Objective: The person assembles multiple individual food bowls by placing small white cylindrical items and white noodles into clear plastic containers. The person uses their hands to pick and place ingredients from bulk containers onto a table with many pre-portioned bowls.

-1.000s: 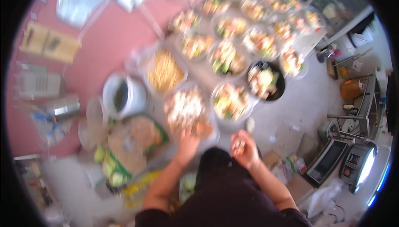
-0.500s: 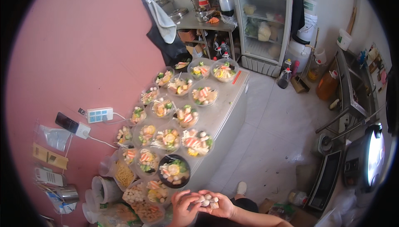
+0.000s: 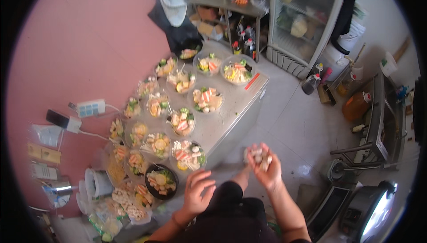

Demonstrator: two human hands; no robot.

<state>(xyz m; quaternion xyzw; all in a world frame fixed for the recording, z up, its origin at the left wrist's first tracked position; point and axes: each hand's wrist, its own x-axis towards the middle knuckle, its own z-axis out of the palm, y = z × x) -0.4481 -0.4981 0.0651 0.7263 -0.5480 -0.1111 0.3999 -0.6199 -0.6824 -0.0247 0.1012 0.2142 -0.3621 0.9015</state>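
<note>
Pink wall (image 3: 98, 34) filled the left of the kitchen where I stood, and grey floor (image 3: 284, 123) spread across to the right. Between them, a metal table (image 3: 229, 109) stretched away from a person (image 3: 222, 225) in dark clothes. Beyond its far end stood a glass-door fridge (image 3: 307, 20), slightly to the right. Many clear bowls (image 3: 240, 83) of mixed food crowded the table, with green, yellow and orange-striped pieces showing. Nearer the person were a white bucket (image 3: 100, 181) by the wall, a tub (image 3: 142, 219) of pale bits and a black bowl (image 3: 165, 196) of food.

The left hand (image 3: 195, 193) hung in the air just beside the black bowl, its fingers loose, slightly bent and spread apart. Well apart from it, the right hand (image 3: 268, 172) was raised over the floor, palm up, its fingers curled around a small heap of pale pieces (image 3: 261, 157). These lay in the cupped palm, too blurred for me to say what they were.
</note>
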